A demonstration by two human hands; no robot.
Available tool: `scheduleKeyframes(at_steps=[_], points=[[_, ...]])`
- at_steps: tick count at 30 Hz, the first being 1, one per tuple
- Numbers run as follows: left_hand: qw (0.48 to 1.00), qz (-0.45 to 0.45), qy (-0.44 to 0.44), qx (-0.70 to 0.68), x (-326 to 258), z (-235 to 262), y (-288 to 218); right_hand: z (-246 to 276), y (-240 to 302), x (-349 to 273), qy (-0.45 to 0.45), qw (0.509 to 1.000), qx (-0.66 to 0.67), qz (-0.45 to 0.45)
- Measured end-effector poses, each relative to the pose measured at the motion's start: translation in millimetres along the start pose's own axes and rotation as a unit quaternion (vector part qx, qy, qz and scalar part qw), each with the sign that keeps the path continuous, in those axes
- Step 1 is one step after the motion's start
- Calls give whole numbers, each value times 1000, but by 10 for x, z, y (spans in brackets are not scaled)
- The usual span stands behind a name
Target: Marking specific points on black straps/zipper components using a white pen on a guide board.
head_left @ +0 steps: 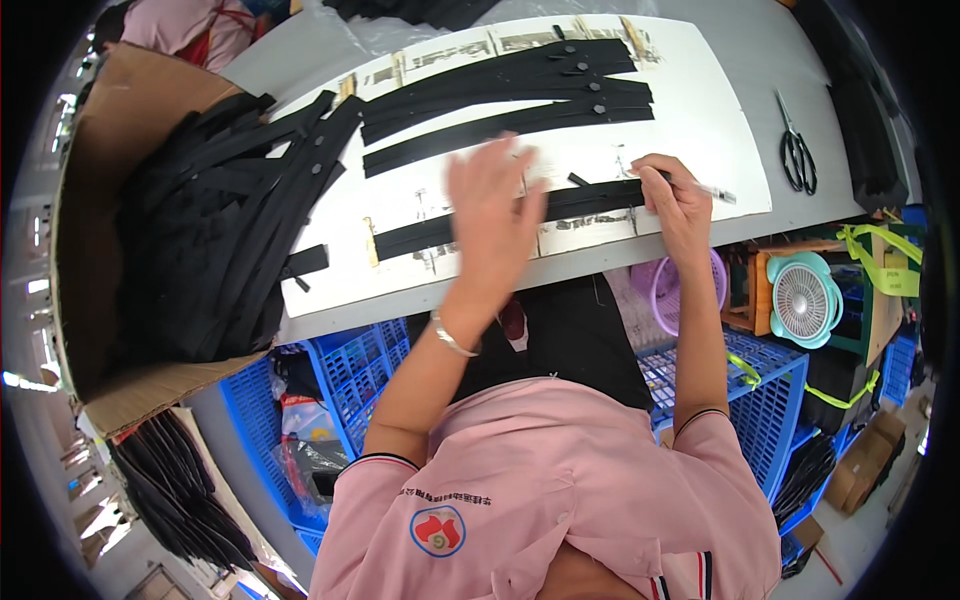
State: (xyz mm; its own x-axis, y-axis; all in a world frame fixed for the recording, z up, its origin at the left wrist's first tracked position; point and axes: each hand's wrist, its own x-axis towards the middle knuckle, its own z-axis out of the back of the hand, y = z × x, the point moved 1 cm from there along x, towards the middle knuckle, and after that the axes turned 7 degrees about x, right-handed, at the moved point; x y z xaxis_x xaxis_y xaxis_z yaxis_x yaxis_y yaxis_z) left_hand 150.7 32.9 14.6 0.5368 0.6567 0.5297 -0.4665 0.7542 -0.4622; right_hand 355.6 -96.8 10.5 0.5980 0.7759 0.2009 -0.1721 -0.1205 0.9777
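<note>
A long black strip [590, 199], which looks like a zipper with a small pull tab standing off its edge, lies along the near side of the white board [330, 220]. My right hand [680, 205] is closed around a slim pen [718, 193], at the strip's right end. Over the left part of the strip is my left hand [495, 195], smeared by motion, with its fingers spread and nothing visible in them. Farther back on the board, more black strips [500, 85] lie side by side, some with round dark pieces on them.
An open cardboard box [95, 200] heaped with black strips [200, 220] stands at the left. Black-handled scissors [797, 160] lie on the grey table [740, 90] at the right. Below the edge are blue crates [760, 410], a purple basket [665, 300] and a turquoise fan [803, 300].
</note>
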Motion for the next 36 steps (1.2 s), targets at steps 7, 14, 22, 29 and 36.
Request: scheduleKeyframes(at_steps=[7,14,22,29,36], points=[[958,104,-63,260,100,933,1688,-251,149,73,61,947,-297,109],[968,153,-51,193,211,1109,1823,-427,12,389,21,894,-417,165],[999,16,24,42,-33,633,523,-387,58,440,-57,968,-231,75],[994,-2,108,-13,-276,167,-34,-562,235,-453,41,917,-326,224],[987,-2,142,69,-526,376,31,-166,108,-615,31,906,-374,198]])
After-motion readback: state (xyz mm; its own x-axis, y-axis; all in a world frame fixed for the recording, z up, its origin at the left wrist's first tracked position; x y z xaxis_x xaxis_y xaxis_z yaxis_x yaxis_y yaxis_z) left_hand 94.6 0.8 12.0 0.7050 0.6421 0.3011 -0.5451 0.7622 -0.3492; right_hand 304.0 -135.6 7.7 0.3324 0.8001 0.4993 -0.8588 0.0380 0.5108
